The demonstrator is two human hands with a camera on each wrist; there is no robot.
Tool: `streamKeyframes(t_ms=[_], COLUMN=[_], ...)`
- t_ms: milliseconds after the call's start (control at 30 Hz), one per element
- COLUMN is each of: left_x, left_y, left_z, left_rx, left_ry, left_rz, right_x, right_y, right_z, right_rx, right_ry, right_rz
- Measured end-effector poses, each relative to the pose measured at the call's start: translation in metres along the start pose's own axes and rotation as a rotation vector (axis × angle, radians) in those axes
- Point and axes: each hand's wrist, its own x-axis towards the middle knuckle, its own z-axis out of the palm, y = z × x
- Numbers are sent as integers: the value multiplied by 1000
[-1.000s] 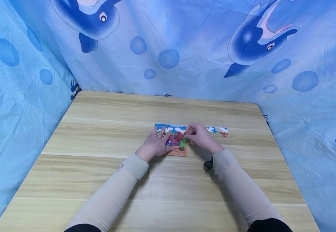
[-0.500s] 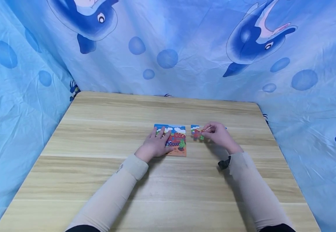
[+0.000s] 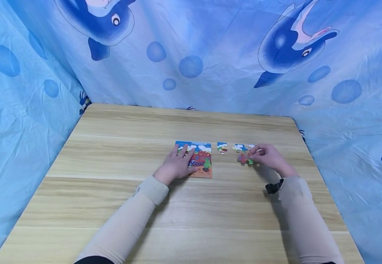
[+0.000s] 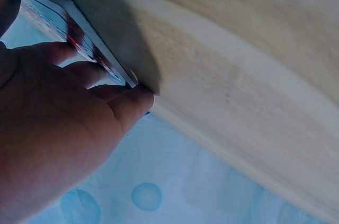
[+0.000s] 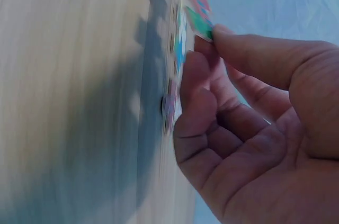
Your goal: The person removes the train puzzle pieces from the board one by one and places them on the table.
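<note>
My left hand (image 3: 176, 165) rests with fingers spread on a picture puzzle board (image 3: 204, 148) showing clouds, a red building and a green plant. In the left wrist view its fingers lie over the raised, thick-edged board (image 4: 87, 28). My right hand (image 3: 270, 157) pinches a red and green jigsaw piece (image 3: 243, 158) between thumb and fingers, above the table to the right of the board. In the right wrist view this jigsaw piece (image 5: 198, 20) extends past the thumb tip, and its shadow falls on the table. The other right fingers are curled below it.
One loose jigsaw piece (image 3: 222, 146) lies just right of the board. Further right, more jigsaw pieces (image 3: 239, 147) with white clouds lie in a row, partly behind my right hand. The wooden table (image 3: 177, 227) is bordered at the back and sides by a blue dolphin curtain (image 3: 223, 91).
My right hand has moved right, from the board's right edge past the first loose piece, carrying the red and green jigsaw piece. My left hand has stayed on the board.
</note>
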Motion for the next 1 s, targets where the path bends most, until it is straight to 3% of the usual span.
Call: streamKeyframes(t_ms=[267, 500, 733, 1000], left_x=[0, -2, -2, 2], left_y=[0, 0, 1, 0], left_z=[0, -1, 0, 1], left_rx=[-6, -5, -5, 27], left_ry=[-5, -4, 0, 9], left_rz=[3, 2, 3, 8], right_x=[-8, -7, -7, -7], right_y=[15, 19, 16, 15], right_z=[-15, -15, -12, -12], right_rx=[-25, -92, -186, -213], right_ry=[-27, 0, 55, 80], right_rz=[89, 165, 187, 200])
